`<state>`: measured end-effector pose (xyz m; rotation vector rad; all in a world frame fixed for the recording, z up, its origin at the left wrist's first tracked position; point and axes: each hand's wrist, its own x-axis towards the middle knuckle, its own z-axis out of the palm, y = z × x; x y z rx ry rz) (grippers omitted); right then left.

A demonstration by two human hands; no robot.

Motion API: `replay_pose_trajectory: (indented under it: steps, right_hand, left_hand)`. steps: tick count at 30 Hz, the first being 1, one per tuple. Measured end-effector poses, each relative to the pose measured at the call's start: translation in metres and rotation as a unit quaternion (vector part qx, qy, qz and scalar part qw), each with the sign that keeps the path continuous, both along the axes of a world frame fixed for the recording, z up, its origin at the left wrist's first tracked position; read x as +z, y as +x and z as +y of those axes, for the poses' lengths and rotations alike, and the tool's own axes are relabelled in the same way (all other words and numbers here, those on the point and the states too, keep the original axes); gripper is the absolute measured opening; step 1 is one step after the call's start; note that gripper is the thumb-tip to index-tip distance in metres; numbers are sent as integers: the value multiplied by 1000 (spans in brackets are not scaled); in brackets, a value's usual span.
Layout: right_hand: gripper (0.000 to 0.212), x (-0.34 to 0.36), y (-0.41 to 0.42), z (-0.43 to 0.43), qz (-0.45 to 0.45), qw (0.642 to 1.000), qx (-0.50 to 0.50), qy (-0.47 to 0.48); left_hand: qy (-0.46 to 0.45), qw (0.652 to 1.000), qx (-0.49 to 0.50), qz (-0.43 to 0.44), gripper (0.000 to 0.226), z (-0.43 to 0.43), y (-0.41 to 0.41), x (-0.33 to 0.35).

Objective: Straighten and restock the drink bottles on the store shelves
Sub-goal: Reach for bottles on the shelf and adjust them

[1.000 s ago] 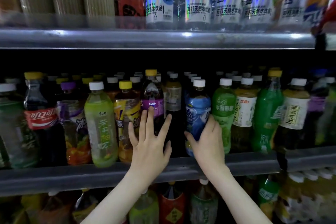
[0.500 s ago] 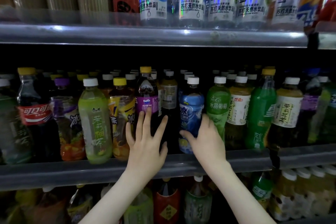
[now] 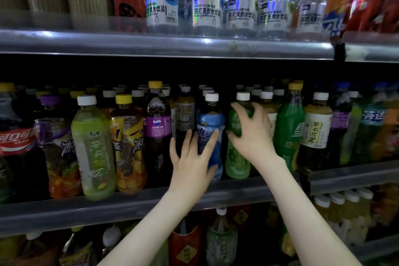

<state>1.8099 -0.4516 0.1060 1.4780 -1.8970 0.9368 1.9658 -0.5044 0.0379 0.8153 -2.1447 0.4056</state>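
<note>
On the middle shelf, a blue-labelled bottle (image 3: pixel 209 122) with a white cap stands at the front. My left hand (image 3: pixel 192 164) reaches up with straight, spread fingers, and its fingertips touch the lower part of this bottle's label. Just to the right stands a green bottle (image 3: pixel 236 161) with a white cap. My right hand (image 3: pixel 251 134) grips its upper body, fingers curled round it. A dark purple Fanta bottle (image 3: pixel 158 123) with a yellow cap stands left of the blue one, with a dark gap between them.
The middle shelf's front rail (image 3: pixel 129 205) runs below my hands. A light-green tea bottle (image 3: pixel 92 149) tilts at the front left. Clear water bottles (image 3: pixel 207 6) line the upper shelf (image 3: pixel 164 45). More bottles (image 3: pixel 220 237) fill the lower shelf. A tall green soda bottle (image 3: pixel 289 127) stands right of my right hand.
My right hand left the blue bottle and took hold of the green bottle to its right. My left hand moved right from the Fanta bottle to the blue bottle.
</note>
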Motion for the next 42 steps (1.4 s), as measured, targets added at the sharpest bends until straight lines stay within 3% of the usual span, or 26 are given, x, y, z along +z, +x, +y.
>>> replay_pose_trajectory:
  steps: [5,9,12,15,17,20,23,26,30,36,39,42]
  right_hand:
    - [65,-17,4,14,0,994,69,-84]
    - [67,-19,-2,12,65,992,-43,-96]
    - [67,-10,-8,6,76,993,-87,-37]
    - [61,-5,-7,2,63,994,-88,8]
    - [56,-7,5,2,43,995,-70,-49]
    - [54,-10,40,2,42,984,-29,-169]
    - [54,-12,89,-8,56,978,90,-179]
    - [59,-14,136,-24,56,970,201,-126]
    - [66,-19,177,-46,58,970,223,-72]
    - [70,-24,197,-70,64,983,173,-27]
    - [72,-26,198,-73,67,983,164,-40]
    - [71,-27,199,-73,64,983,167,-46]
  left_hand:
    - [97,994,-54,-8,103,2,-3,9]
    - [155,980,-123,20,95,3,-7,10]
    - [156,980,-124,19,95,4,-9,11]
    - [126,987,-96,8,90,6,1,11]
    - [69,994,-78,25,83,8,15,12]
    - [-33,991,-52,117,67,2,46,10]
    - [-112,981,55,145,60,-11,89,14]
    - [-111,965,170,167,63,-26,134,18]
    - [-70,955,242,160,59,-47,177,28]
    - [-53,977,201,51,82,-59,189,33]
    - [-41,981,173,78,88,-60,186,35]
    - [-38,983,108,142,79,-60,182,35]
